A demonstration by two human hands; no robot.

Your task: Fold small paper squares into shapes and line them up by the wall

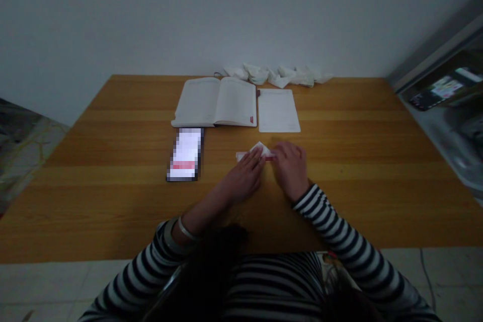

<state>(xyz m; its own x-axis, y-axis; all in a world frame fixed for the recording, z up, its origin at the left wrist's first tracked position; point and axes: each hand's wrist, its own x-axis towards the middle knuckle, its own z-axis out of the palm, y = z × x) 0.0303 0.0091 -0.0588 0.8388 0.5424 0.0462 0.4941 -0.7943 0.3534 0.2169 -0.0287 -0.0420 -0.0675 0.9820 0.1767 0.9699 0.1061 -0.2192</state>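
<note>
A small piece of folded paper (265,151), white with a pointed top and a reddish strip along its lower edge, lies on the wooden table. My left hand (245,173) rests flat across it, fingers stretched out and pressing it down. At the paper's right end, my right hand (291,166) is closed, with curled fingers gripping the edge. Part of the paper is hidden under my fingers. Just beyond my hands is a loose white sheet (279,110), lying flat.
An open notebook (198,100) lies to the left of the sheet. A phone (185,153) with a lit, pixelated screen is nearer me on the left. Several crumpled or folded white papers (277,76) line the table's (370,161) back edge by the wall.
</note>
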